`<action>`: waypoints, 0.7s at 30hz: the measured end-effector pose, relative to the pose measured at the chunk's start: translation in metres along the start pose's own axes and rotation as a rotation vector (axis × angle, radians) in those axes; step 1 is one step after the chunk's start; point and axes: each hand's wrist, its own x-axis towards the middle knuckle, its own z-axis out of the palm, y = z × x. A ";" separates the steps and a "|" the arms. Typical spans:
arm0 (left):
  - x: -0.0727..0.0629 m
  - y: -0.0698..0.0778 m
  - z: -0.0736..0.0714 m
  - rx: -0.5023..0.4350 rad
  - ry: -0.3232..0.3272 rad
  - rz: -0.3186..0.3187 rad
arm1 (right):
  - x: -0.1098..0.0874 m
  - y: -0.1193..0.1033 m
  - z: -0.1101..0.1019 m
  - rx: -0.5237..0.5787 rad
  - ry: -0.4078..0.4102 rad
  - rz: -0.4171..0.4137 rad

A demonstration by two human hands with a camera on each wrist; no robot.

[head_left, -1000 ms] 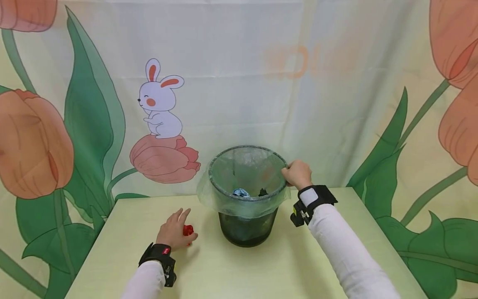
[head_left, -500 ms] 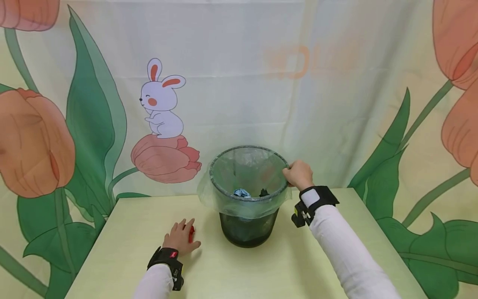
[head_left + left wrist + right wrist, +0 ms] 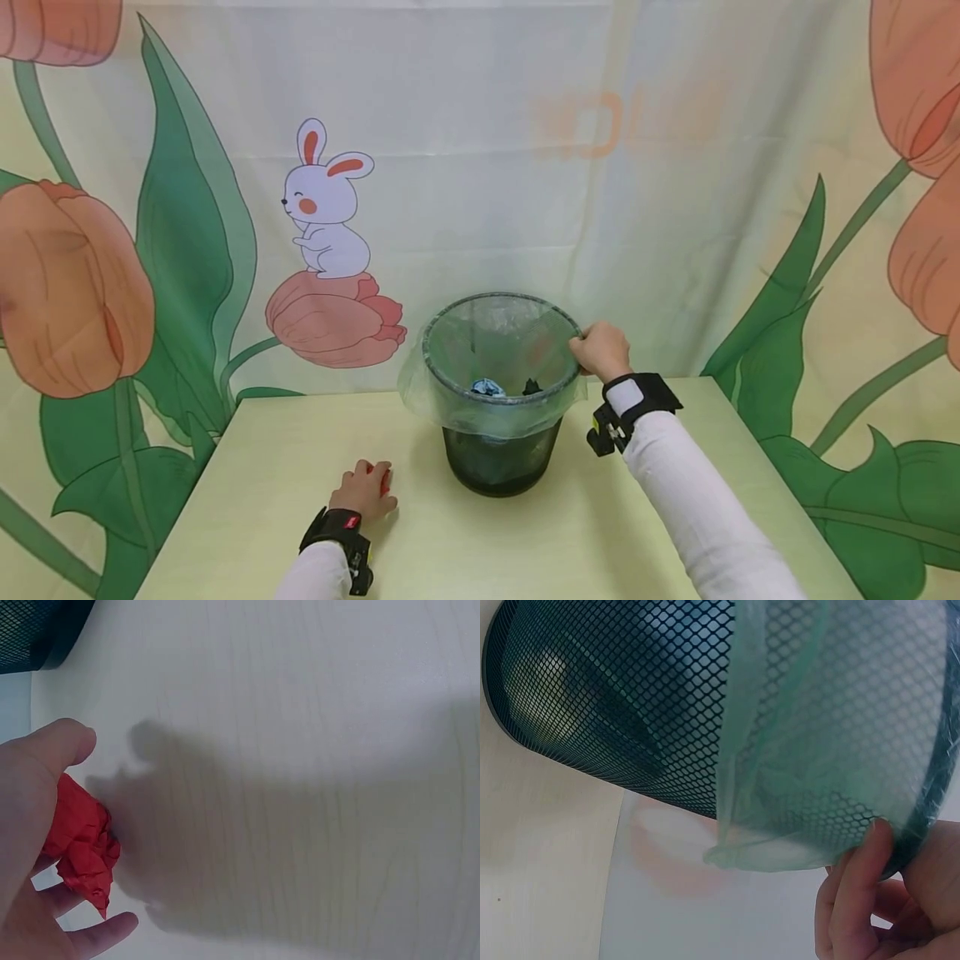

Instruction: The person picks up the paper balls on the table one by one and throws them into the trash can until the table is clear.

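My left hand (image 3: 362, 493) is low over the table, left of the bin, with its fingers curled round a ball of crumpled red paper (image 3: 84, 840). In the left wrist view the thumb lies on one side of the paper and the fingers on the other. A dark mesh wastebasket (image 3: 498, 467) stands upright, lined with a thin green plastic bag (image 3: 487, 423) folded over its rim. My right hand (image 3: 604, 352) grips that rim at the right side, fingers outside over the bag. Inside lie a blue-and-white crumpled piece (image 3: 487, 387) and a black one (image 3: 531, 387).
The pale wood-grain table (image 3: 555, 550) extends to both sides of the bin. Behind it hangs a printed cloth (image 3: 480, 167) with tulips and a rabbit, close to the table's back edge. Both wrists wear black camera straps (image 3: 643, 396).
My left hand has moved slightly toward me, and its spread fingers have curled in round the red paper. The right hand keeps its grip on the bin's rim.
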 end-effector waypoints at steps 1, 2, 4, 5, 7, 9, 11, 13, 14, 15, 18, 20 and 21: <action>-0.001 0.000 0.000 -0.003 0.003 0.004 | 0.000 0.000 0.000 0.000 0.002 -0.002; -0.002 0.001 -0.001 -0.004 0.006 0.010 | 0.000 0.001 0.000 0.000 0.004 -0.004; -0.003 0.001 0.000 -0.001 0.011 0.018 | 0.000 0.001 0.001 0.000 0.008 -0.009; -0.003 0.001 0.000 0.002 0.010 0.022 | -0.001 0.001 0.001 0.002 0.011 -0.009; -0.005 0.001 0.000 0.007 0.004 0.029 | -0.002 0.000 0.000 0.001 0.016 -0.012; -0.006 0.001 -0.001 0.009 -0.003 0.034 | -0.003 0.001 0.000 0.000 0.018 -0.019; -0.007 0.001 0.000 0.009 -0.007 0.038 | -0.003 0.001 0.000 0.001 0.016 -0.017; -0.008 0.001 0.001 0.013 0.002 0.047 | 0.001 0.002 0.002 -0.002 0.003 0.002; -0.008 0.001 0.002 0.016 0.009 0.053 | 0.002 0.005 0.003 0.001 0.004 -0.013; -0.007 0.000 0.004 0.020 0.016 0.059 | 0.006 0.007 0.006 -0.002 -0.002 -0.001; -0.005 -0.002 0.008 0.039 0.028 0.081 | 0.025 0.027 0.022 0.019 0.017 -0.033; -0.003 -0.003 0.009 0.050 0.028 0.097 | 0.029 0.031 0.025 0.018 0.012 -0.035; -0.002 -0.003 0.010 0.055 0.025 0.104 | 0.032 0.031 0.026 0.013 0.008 -0.017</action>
